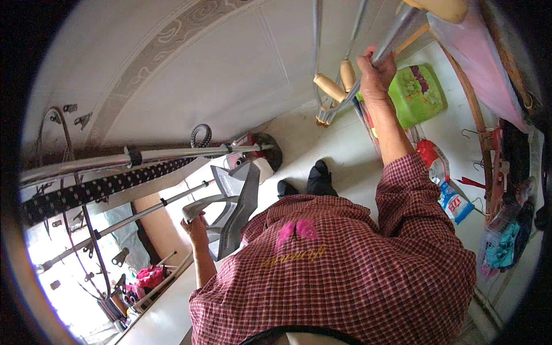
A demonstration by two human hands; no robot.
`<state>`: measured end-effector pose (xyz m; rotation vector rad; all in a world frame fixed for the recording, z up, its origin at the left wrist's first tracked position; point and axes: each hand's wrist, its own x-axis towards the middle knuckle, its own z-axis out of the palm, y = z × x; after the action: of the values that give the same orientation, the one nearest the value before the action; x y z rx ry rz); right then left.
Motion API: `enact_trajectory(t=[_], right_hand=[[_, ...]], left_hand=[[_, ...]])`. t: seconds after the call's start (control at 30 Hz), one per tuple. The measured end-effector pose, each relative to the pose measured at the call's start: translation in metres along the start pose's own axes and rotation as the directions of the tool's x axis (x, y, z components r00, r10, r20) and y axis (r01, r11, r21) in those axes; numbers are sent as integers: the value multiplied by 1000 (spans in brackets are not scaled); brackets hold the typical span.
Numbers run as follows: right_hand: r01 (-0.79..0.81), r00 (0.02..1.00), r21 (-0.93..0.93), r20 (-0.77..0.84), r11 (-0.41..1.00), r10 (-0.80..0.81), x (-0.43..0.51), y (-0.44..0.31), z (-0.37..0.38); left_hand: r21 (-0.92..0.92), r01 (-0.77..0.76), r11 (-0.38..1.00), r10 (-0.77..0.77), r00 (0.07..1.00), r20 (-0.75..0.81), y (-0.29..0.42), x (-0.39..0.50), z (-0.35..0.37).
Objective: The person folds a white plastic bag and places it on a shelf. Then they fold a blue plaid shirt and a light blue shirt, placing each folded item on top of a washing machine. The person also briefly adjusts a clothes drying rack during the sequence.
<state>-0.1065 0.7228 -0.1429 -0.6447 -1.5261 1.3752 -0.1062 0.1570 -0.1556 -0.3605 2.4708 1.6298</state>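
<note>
My left hand is closed around the curved handle of a grey bag-like item, whose panels hang beside the checked shirt. At upper right, my right hand grips a shiny metal tube with its fingers wrapped around it. Light wooden grips on thin metal rods hang just left of that hand. Behind the right wrist stands a green box or stool with a flower print. How the tube joins the rods is unclear.
Metal poles with black clips and a flecked black hose run across the left. Two dark shoes stand on the pale floor. At right are a red package, a blue-white packet, a curved wooden frame and hanging pink plastic.
</note>
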Motion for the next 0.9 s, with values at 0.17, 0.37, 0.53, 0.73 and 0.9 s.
enact_trajectory(t=[0.17, 0.37, 0.53, 0.73, 0.9], right_hand=[[16, 998, 19, 67, 1000, -18, -27, -12, 43], [3, 972, 124, 233, 992, -33, -60, -14, 70], [-71, 889, 69, 457, 995, 32, -93, -19, 85], [-118, 752, 73, 658, 990, 41, -116, -36, 102], [-72, 669, 224, 734, 972, -119, -121, -42, 111]], left_hand=[[22, 36, 999, -35, 999, -16, -7, -8, -25], [-19, 97, 995, -99, 987, -130, -18, -19, -47], [88, 76, 993, -67, 993, -100, -12, -27, -53], [-25, -25, 999, 22, 992, -121, -6, -35, -50], [-82, 42, 996, -54, 987, -151, -11, -38, -48]])
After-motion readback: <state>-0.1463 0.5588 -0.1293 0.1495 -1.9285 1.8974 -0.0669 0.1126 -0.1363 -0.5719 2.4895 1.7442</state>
